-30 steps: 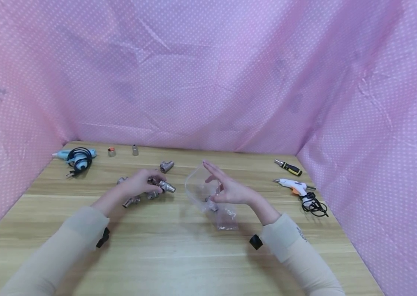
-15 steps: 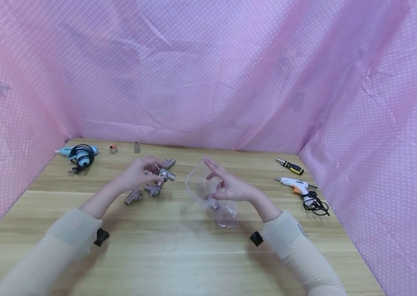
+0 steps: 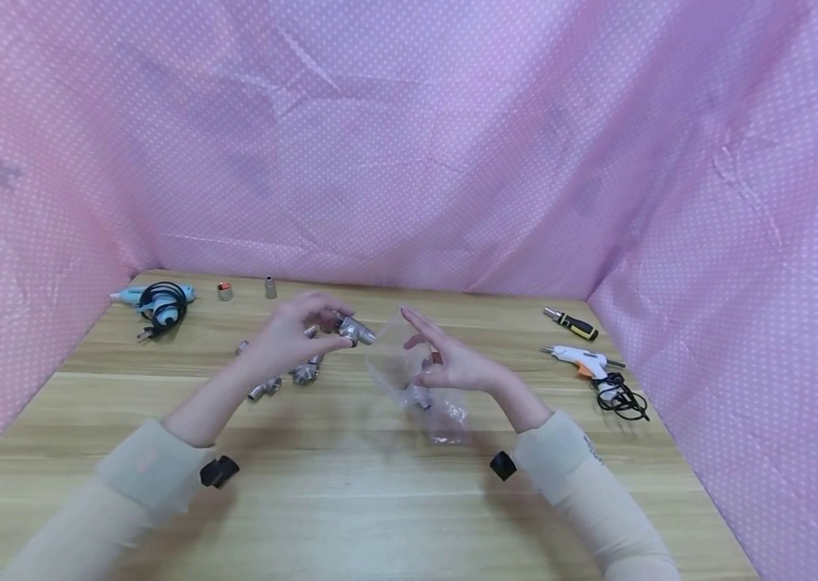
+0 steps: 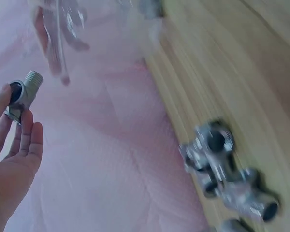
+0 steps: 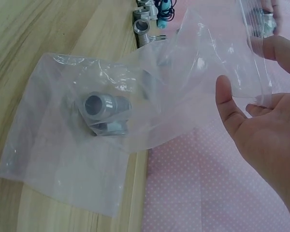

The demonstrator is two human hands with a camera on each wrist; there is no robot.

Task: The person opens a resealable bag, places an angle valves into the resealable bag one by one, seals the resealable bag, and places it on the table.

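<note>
While the left hand (image 3: pixel 291 337) pinches a metal tee fitting (image 3: pixel 355 329) at its fingertips, lifted clear of the worktop (image 3: pixel 351 500), the right hand (image 3: pixel 456 367) grips the upper edge of a clear plastic bag (image 3: pixel 409 375), thumb and fingers holding its mouth spread. The fitting sits just to the inner side of the left hand, its threaded end pointing across toward the right hand, so its long axis runs roughly from hand to hand. The bag's mouth faces the left hand, and the fitting is just beside the opening, not yet inside it. In the right wrist view one fitting (image 5: pixel 104 113) already lies in the bag's lower part, which rests on the worktop below the right hand. Under and behind the left hand, a cluster of loose fittings (image 3: pixel 285 375) lies on the wood.
</note>
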